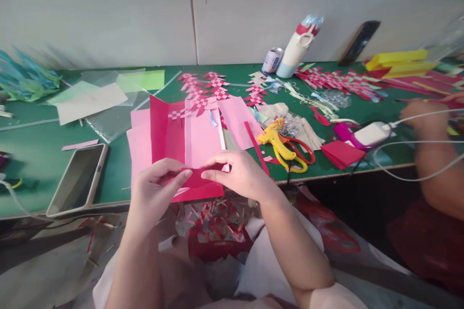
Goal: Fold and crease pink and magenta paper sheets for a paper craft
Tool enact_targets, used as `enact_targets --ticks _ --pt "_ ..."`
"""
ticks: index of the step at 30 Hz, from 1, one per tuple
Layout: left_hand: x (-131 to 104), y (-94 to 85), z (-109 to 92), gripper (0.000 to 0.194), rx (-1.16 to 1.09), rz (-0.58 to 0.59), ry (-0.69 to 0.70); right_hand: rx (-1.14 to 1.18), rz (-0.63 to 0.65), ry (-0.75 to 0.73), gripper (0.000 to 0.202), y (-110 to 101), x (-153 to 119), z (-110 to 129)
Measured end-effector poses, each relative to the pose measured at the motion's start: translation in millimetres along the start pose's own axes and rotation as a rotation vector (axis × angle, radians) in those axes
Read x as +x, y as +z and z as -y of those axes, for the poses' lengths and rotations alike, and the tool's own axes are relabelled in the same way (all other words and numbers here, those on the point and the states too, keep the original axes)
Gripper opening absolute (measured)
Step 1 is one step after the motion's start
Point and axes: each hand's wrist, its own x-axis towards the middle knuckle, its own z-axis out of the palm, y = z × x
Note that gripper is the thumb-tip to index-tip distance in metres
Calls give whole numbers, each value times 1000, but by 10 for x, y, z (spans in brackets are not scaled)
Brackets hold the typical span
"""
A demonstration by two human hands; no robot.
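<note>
Between both hands is a piece of red paper (197, 178), held near the table's front edge. My left hand (159, 188) pinches its left end between thumb and fingers. At its right end, my right hand (235, 174) pinches it the same way. Behind the hands stands a folded red sheet (157, 128), partly upright, beside pink sheets (203, 140). Woven red-and-pink paper strips (197, 91) lie just beyond. To the right of my right hand are a yellow glue gun (277, 140) and scissors (299, 166) with orange and yellow handles.
A phone (78, 178) lies at the left. A bottle (299, 46) and a can (272, 60) stand by the wall. A white charger (373, 133) with cables sits at the right, near another person's hand (422, 113). Paper scraps (217, 219) fill a container below the edge.
</note>
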Motion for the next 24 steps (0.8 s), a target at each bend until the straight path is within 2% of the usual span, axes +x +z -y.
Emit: enact_targets --ticks 9,16,24 --pt "-16 -9 -29 3 40 -24 116 -64 -43 -45 11 -87 -52 34" --pt "-37 5 -9 7 1 -48 2 -142 -69 -89 11 -80 -67 48" --pt "-36 29 35 14 -132 -62 -143 -141 -77 -62 9 -70 -65 38"
